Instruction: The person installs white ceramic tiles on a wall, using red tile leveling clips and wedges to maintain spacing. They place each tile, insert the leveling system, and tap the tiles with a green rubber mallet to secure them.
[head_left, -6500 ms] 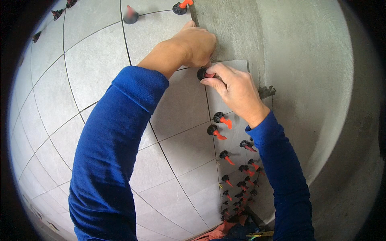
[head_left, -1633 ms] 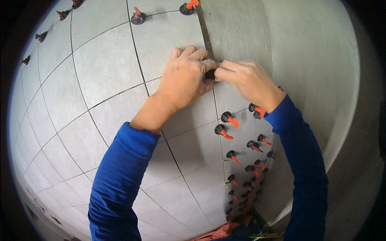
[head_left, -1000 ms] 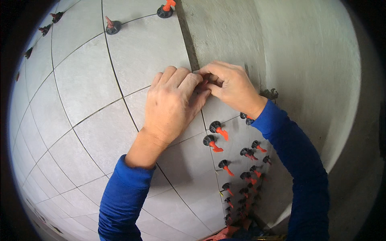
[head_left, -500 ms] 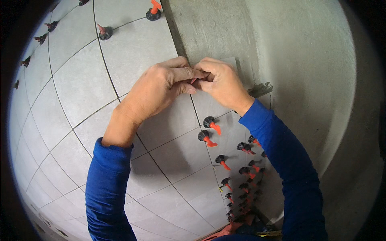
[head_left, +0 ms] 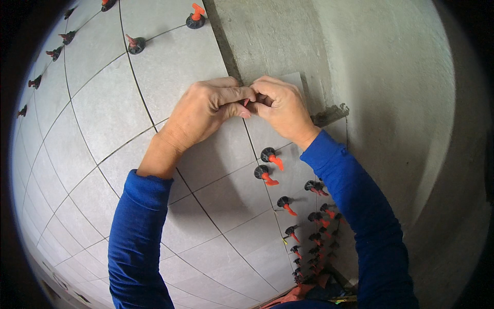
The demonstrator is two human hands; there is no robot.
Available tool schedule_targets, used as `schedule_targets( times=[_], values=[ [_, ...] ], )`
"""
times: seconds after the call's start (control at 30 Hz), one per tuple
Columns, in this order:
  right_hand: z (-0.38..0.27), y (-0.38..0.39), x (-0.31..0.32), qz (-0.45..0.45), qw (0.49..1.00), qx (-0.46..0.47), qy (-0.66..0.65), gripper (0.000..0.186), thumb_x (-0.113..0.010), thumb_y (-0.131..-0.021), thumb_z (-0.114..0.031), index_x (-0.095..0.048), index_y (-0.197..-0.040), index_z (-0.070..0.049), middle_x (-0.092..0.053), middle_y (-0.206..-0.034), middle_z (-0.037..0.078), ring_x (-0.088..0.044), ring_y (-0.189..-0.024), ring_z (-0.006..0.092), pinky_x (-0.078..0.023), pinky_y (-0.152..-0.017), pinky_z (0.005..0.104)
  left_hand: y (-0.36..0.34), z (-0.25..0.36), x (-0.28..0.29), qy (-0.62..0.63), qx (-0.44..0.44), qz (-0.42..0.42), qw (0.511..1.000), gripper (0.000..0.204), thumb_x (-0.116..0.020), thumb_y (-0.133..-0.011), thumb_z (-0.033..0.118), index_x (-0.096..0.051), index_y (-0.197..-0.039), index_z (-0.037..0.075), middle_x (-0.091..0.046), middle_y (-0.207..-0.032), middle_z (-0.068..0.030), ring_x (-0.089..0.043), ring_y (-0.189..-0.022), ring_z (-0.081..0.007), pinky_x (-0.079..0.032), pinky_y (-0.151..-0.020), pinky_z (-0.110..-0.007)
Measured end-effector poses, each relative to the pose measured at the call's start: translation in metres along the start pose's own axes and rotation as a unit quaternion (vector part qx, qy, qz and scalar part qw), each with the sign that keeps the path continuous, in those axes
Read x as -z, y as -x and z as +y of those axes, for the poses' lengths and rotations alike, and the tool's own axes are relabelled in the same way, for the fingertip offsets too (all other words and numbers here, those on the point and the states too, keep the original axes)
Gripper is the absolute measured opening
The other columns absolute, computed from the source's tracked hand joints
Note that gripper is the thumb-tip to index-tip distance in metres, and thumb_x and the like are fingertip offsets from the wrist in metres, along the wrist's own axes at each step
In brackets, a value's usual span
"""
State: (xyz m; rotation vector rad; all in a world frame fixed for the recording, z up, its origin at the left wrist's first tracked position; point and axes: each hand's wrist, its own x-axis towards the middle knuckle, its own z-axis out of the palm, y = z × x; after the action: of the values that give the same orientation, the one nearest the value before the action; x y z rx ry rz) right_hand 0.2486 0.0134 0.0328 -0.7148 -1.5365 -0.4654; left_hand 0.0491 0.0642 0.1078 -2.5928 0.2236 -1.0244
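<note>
At the upper middle, my left hand [head_left: 203,108] and my right hand [head_left: 285,105] meet at the joint between two grey tiles. Both are closed, with thumbs and fingers pinched together. A small reddish piece [head_left: 247,102] shows between the fingertips; the fingers hide most of it, so its kind is unclear. Under my right hand lies a narrow grey tile [head_left: 267,131], its top corner showing beyond my knuckles. Just below on the same joint stand two tile levelers with black round bases and orange-red handles, an upper one [head_left: 268,155] and a lower one [head_left: 263,173].
Large grey tiles [head_left: 110,108] cover the left side. More levelers, such as one at the top [head_left: 195,18] and one at the upper left [head_left: 136,45], sit on the joints. Bare cement [head_left: 272,38] lies beyond the tile edge, with a rough mortar patch [head_left: 331,114] right of my hand.
My hands stay at the same joint, with fingers shifted slightly around the reddish piece. Both forearms have moved a little, and the view has tilted slightly.
</note>
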Motion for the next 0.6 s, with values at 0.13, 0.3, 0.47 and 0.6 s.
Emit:
schedule_targets(
  times=[0.13, 0.3, 0.47, 0.6],
  values=[
    [0.001, 0.004, -0.004, 0.021, 0.999, 0.009, 0.028, 0.017, -0.082, -0.08, -0.003, -0.07, -0.092, -0.001, -0.072, -0.091, 0.01, -0.071, -0.081, 0.0273, -0.056, -0.073, 0.0386, 0.002, -0.004, -0.005, 0.017, -0.003, 0.012, 1.0, 0.039, -0.081, -0.086, 0.019, -0.08, -0.124, 0.011, -0.076, -0.094, -0.0065, -0.071, -0.083, -0.0212, -0.058, -0.076, -0.037],
    [-0.002, 0.009, -0.007, 0.044, 0.998, 0.023, 0.037, 0.02, -0.084, -0.079, -0.004, -0.069, -0.091, -0.001, -0.071, -0.088, 0.01, -0.071, -0.076, 0.0248, -0.056, -0.068, 0.0381, 0.004, -0.005, -0.006, -0.004, -0.006, 0.014, 1.0, 0.041, -0.081, -0.085, 0.019, -0.08, -0.125, 0.011, -0.076, -0.094, -0.0067, -0.071, -0.083, -0.0208, -0.058, -0.076, -0.037],
    [-0.001, 0.011, -0.011, 0.067, 0.996, 0.032, 0.047, 0.022, -0.087, -0.079, -0.007, -0.068, -0.089, -0.002, -0.07, -0.087, 0.009, -0.07, -0.072, 0.0229, -0.055, -0.064, 0.0372, 0.004, -0.007, -0.008, 0.002, -0.011, 0.017, 1.0, 0.04, -0.082, -0.084, 0.019, -0.081, -0.123, 0.01, -0.076, -0.093, -0.0067, -0.07, -0.081, -0.0203, -0.058, -0.075, -0.037],
    [-0.001, 0.013, -0.012, 0.072, 0.993, 0.042, 0.077, 0.028, -0.09, -0.079, -0.011, -0.065, -0.087, -0.002, -0.069, -0.085, 0.009, -0.071, -0.072, 0.0235, -0.056, -0.064, 0.037, 0.004, -0.006, -0.008, -0.007, -0.018, 0.022, 1.0, 0.038, -0.082, -0.084, 0.019, -0.081, -0.12, 0.008, -0.076, -0.092, -0.0064, -0.07, -0.081, -0.02, -0.057, -0.074, -0.036]
  ],
)
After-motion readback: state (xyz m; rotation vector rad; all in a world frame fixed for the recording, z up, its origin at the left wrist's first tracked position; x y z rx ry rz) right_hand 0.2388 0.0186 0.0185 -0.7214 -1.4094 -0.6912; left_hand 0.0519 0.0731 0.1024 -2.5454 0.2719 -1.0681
